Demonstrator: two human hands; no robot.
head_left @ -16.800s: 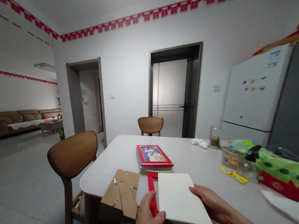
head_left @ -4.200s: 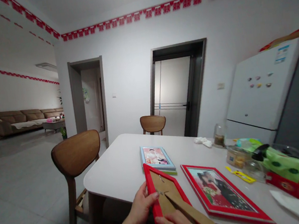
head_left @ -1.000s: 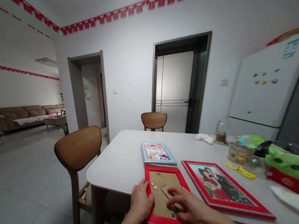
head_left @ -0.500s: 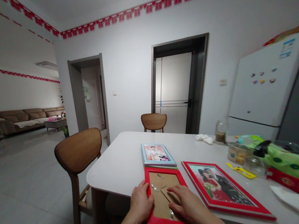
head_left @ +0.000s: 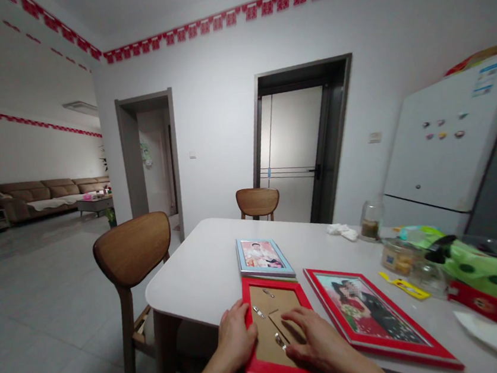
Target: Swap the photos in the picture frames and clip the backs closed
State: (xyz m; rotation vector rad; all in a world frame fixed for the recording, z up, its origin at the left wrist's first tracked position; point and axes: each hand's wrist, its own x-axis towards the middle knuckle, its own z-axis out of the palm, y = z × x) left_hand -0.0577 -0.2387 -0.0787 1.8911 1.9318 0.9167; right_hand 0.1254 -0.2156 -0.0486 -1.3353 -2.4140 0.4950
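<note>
A red picture frame (head_left: 276, 370) lies face down at the table's near edge, with its brown backing board (head_left: 264, 328) and several small metal clips showing. My left hand (head_left: 237, 334) is closed on its left edge, the thumb lying over the red border. Over the right part of the backing is my right hand (head_left: 313, 338), fingers bent and apart. Its thumb tip is close to a silver metal clip (head_left: 279, 341); whether they touch I cannot tell. A thin slit or stand outline (head_left: 278, 325) shows beside the index finger.
Beyond the red frame lies a light blue framed photo (head_left: 263, 256). To the right is another red framed photo (head_left: 375, 313). A yellow tool or package (head_left: 404, 285), glass jar (head_left: 371, 220), lidded container (head_left: 397, 254) and green bag (head_left: 491, 266) crowd the table's right side. A wooden chair (head_left: 134, 250) stands left.
The metal clip by my right thumb has swung up and to the left, and the thumb has moved slightly with it. My left hand keeps its place on the frame. The view has shifted slightly.
</note>
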